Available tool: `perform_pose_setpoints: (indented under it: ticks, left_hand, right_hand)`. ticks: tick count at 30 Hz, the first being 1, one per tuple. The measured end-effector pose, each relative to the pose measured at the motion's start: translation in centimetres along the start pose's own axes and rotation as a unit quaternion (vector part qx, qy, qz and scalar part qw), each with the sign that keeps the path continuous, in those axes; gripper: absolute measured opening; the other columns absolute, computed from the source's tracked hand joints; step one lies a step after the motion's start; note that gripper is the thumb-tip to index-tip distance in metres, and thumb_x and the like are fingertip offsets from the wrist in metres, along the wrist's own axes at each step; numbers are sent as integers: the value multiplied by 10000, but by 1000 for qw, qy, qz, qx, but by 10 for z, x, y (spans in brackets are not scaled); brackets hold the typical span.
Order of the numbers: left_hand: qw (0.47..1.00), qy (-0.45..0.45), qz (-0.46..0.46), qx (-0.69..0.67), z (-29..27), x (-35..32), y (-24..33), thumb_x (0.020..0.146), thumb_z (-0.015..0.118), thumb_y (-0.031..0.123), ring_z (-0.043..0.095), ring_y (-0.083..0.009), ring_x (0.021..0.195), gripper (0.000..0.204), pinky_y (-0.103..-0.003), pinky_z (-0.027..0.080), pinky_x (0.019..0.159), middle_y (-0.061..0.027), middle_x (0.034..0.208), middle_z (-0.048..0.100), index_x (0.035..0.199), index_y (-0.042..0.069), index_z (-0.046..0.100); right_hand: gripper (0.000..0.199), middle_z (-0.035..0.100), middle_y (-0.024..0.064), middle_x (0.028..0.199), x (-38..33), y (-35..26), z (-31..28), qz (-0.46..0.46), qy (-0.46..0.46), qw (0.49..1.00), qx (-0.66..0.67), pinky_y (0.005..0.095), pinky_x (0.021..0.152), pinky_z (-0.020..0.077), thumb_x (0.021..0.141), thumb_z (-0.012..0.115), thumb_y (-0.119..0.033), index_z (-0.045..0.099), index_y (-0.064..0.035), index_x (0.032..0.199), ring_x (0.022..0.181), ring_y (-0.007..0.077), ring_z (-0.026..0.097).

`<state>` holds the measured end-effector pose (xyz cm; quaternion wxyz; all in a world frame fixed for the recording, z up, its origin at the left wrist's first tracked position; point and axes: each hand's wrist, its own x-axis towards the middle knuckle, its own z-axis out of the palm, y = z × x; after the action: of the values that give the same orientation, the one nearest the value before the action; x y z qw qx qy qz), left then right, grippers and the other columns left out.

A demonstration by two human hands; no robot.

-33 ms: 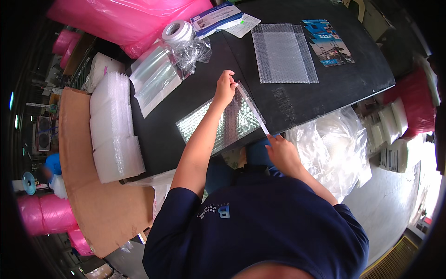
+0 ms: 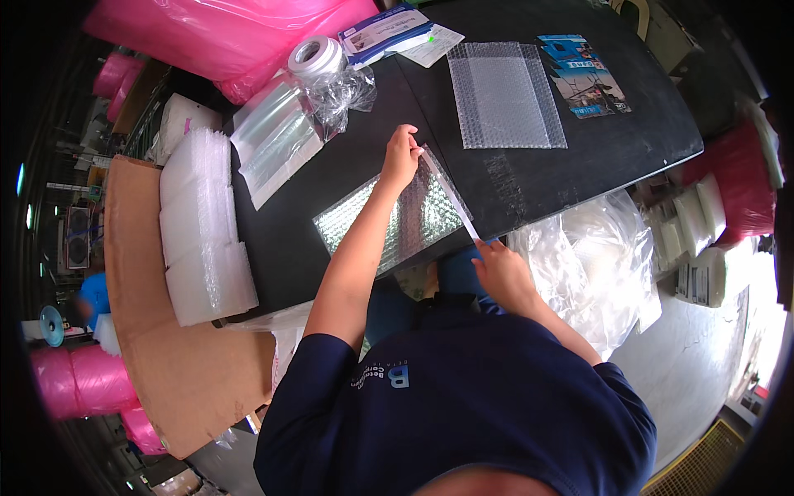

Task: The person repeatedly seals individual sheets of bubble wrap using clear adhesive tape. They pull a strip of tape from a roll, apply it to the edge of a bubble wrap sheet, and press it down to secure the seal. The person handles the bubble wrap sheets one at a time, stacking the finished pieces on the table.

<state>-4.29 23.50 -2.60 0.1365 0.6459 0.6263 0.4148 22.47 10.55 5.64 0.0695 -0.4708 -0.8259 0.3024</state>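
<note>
A clear bubble-wrap pouch lies aslant near the front edge of the black table, partly covered by my left forearm. Along its right edge runs a narrow white tape strip. At the strip's far end, my left hand is closed, with fingertips pinched on the tape. My right hand, by the table's front edge, grips the near end between thumb and fingers. The strip looks taut between both hands. Farther right lie another flat bubble-wrap pouch and a blue printed sheet.
Stacked white foam-like pouches line the table's left end, beside a cardboard sheet. White tape rolls, clear film and printed packs sit at the back. A clear plastic bag bulges by the front edge.
Both hands and the strip keep their places. Only the white item beside a person in blue at the far left has shifted slightly.
</note>
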Motion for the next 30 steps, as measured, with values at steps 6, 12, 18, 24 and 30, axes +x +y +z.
perform_pose_setpoints:
  ticks: [6,12,18,24,30]
  left_hand:
    - [1000,-17,-24,-7,1,3,0,684,627,-116,528,-237,681,434,-339,457,639,-103,774,482,1048,19,432]
    - [998,-43,-41,10,-1,7,1,688,624,-111,528,-248,700,456,-348,453,646,-110,791,483,1072,19,415]
    - [998,-34,-23,47,1,7,1,700,656,-79,554,-213,676,473,-318,473,645,-90,763,489,1098,26,423]
    - [998,-29,-22,44,4,9,3,694,637,-102,560,-219,680,472,-321,476,645,-101,783,494,1097,18,422]
    - [997,-29,-49,48,8,8,7,681,634,-106,557,-240,740,479,-345,475,682,-111,830,487,1093,24,428]
  right_hand:
    - [366,598,192,892,0,1,2,10,-10,1000,3,414,621,502,814,576,-187,553,7,1124,711,358,611]
    - [388,595,188,875,0,-2,-2,5,-13,999,-34,383,587,515,807,576,-193,540,28,1125,701,323,627]
    - [396,592,191,875,0,-4,-7,5,-19,998,-52,379,578,518,811,574,-203,537,38,1124,702,319,629]
    - [405,590,193,868,1,1,-1,1,-23,998,-56,380,565,517,813,576,-215,535,41,1124,700,315,630]
    - [409,593,190,848,2,3,2,0,-33,997,-71,373,568,520,810,583,-228,538,41,1115,698,312,631]
